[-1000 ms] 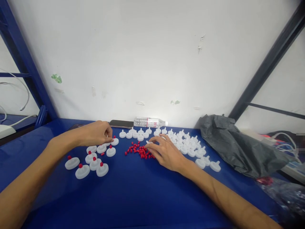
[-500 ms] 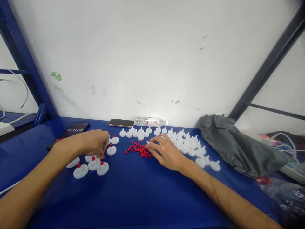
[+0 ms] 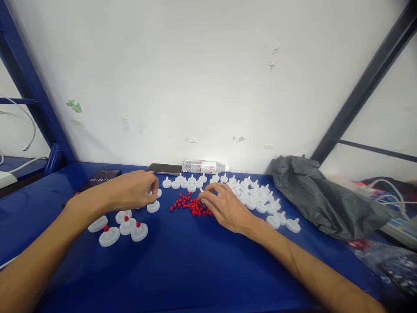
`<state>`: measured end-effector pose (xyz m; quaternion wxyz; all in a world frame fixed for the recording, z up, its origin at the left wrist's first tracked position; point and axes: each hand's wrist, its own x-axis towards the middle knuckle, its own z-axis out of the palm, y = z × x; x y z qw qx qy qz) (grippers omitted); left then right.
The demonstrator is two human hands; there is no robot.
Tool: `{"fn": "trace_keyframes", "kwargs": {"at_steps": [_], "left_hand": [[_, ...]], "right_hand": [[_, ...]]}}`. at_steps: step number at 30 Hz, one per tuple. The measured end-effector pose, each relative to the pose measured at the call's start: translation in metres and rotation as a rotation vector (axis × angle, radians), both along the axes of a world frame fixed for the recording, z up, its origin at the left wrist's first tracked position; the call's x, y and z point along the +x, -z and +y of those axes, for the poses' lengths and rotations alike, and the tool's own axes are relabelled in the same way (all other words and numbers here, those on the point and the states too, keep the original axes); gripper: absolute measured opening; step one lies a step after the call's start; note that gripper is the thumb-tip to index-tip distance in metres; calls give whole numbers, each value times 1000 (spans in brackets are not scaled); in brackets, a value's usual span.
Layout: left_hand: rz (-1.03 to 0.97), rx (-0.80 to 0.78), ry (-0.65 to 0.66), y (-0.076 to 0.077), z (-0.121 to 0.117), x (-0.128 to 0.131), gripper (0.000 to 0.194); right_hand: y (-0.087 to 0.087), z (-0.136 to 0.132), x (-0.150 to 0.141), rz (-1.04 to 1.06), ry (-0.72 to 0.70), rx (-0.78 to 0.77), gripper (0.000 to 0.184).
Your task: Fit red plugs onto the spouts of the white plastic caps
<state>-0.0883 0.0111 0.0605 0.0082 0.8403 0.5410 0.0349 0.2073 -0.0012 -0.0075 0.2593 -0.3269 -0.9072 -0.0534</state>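
My left hand (image 3: 138, 190) is closed in a pinch just above a white round nozzle lid (image 3: 153, 207); whatever lies between its fingertips is hidden. Several white lids with red tips, one of them a red-capped lid (image 3: 139, 232), stand below it on the blue table. My right hand (image 3: 224, 208) is curled at the right edge of a pile of small red caps (image 3: 195, 208). A slim white nozzle tip (image 3: 201, 190) pokes out at its fingertips, and the rest of that lid is covered by the hand.
Many uncapped white nozzle lids (image 3: 250, 202) spread behind and right of my right hand. A clear bottle (image 3: 203, 166) and a dark phone (image 3: 164, 168) lie by the wall. A phone with a timer (image 3: 103, 174) is at left, a grey plastic bag (image 3: 319, 195) at right.
My left hand has risen and moved right, away from the front red-tipped lids toward the lids behind. My right hand has stayed almost in place beside the red caps.
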Motion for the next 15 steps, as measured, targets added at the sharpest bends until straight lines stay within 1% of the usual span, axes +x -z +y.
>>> {"fn": "trace_keyframes", "kwargs": {"at_steps": [2, 7, 11, 15], "left_hand": [[-30, 73, 26, 1, 1, 11, 10], [-89, 177, 146, 12, 1, 35, 10], [-91, 265, 259, 20, -3, 46, 14], [-96, 350, 382, 31, -7, 54, 16]], "right_hand": [[0, 0, -1, 10, -7, 2, 22], [3, 2, -1, 73, -72, 40, 18], [6, 2, 0, 192, -135, 21, 24], [6, 0, 0, 234, -140, -9, 28]]}}
